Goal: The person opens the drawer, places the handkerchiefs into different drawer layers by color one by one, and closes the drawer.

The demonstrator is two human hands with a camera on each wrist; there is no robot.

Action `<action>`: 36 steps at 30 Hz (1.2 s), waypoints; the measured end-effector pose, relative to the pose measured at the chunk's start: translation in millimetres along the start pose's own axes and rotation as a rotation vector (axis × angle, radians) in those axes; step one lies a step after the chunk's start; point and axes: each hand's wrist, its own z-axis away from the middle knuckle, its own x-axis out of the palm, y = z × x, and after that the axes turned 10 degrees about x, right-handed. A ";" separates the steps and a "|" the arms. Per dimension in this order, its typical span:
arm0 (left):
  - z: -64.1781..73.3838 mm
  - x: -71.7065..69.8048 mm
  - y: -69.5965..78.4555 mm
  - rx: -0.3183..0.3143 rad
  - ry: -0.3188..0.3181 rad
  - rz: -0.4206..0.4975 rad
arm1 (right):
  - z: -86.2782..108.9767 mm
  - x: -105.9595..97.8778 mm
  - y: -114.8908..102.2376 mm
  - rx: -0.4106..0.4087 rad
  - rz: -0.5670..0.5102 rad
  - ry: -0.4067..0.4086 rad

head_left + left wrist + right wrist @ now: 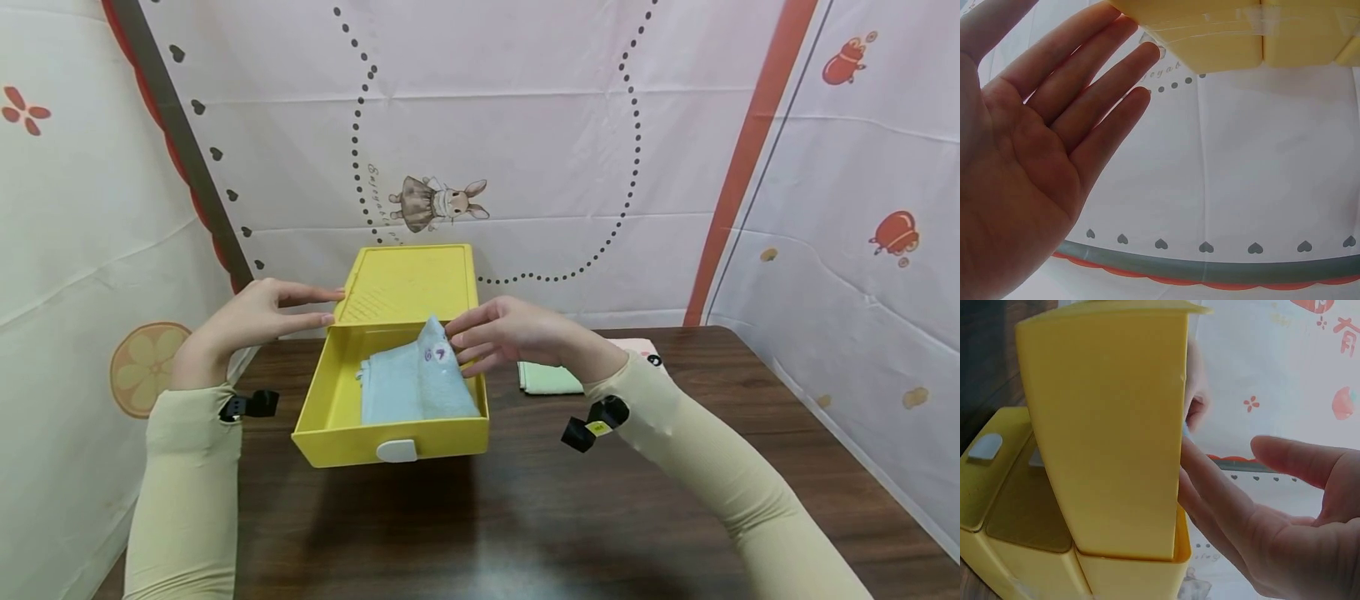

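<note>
A yellow drawer (390, 437) with a white pull tab (396, 451) is drawn out of a yellow box unit (408, 283). Inside lies a pale blue folded packet (408, 383), its corner peaking up near a round label with purple marks. My right hand (517, 333) reaches over the drawer's right wall with its fingers by that corner. In the right wrist view the thumb stands apart and the fingertips are hidden behind the drawer wall (1110, 437). My left hand (1035, 144) has straight fingers, tips resting against the unit's left top edge.
Two lower drawers (1029, 500) sit beneath in the right wrist view. Behind my right hand, a pale green folded cloth (549, 379) lies on the dark wooden table (600, 500), with something pink beside it. Printed white sheets (525, 150) hang around the table.
</note>
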 end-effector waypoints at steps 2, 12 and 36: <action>0.1 0.1 -0.7 0.003 0.000 0.001 | 0.7 -0.1 -1.1 0.013 0.005 0.008; 0.1 -1.2 0.0 0.008 0.005 -0.005 | 6.9 -4.1 -0.6 -0.002 0.044 0.015; 0.1 -0.4 -0.2 0.007 0.001 0.002 | 30.6 -8.5 16.4 -0.144 0.052 0.175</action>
